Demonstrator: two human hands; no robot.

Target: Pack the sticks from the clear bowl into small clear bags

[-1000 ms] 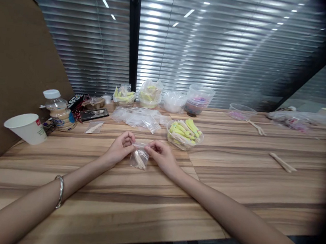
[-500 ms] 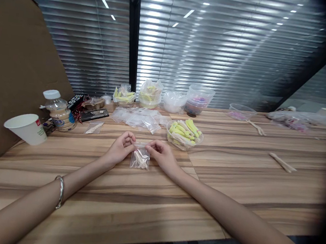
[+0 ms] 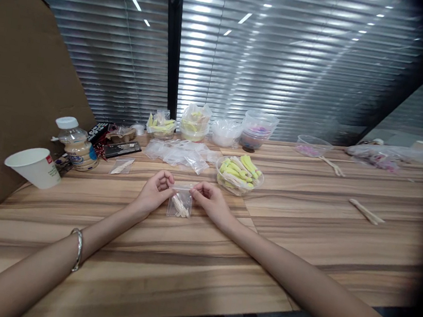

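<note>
A small clear zip bag (image 3: 180, 205) with pale, stick-like pieces inside is held upright just above or on the table. My left hand (image 3: 157, 193) pinches its upper left corner between thumb and fingers. At the upper right corner, my right hand (image 3: 209, 200) pinches the bag the same way. Right behind my right hand stands a clear bowl (image 3: 238, 185) heaped with yellow and pale soft-looking pieces. A loose pile of clear bags (image 3: 181, 153) lies beyond both hands.
To the left are a tilted paper cup (image 3: 35, 166), a bottle (image 3: 76, 146) and a flat bag (image 3: 121, 166) with a pale piece. Plastic bowls (image 3: 194, 127) line the back by the blinds. Pale strips (image 3: 366, 212) lie on the right of the wooden table (image 3: 301, 243).
The zip bag has shifted very slightly left, and the pieces inside lie a little differently. Both hands keep their pinch, nearly in place.
</note>
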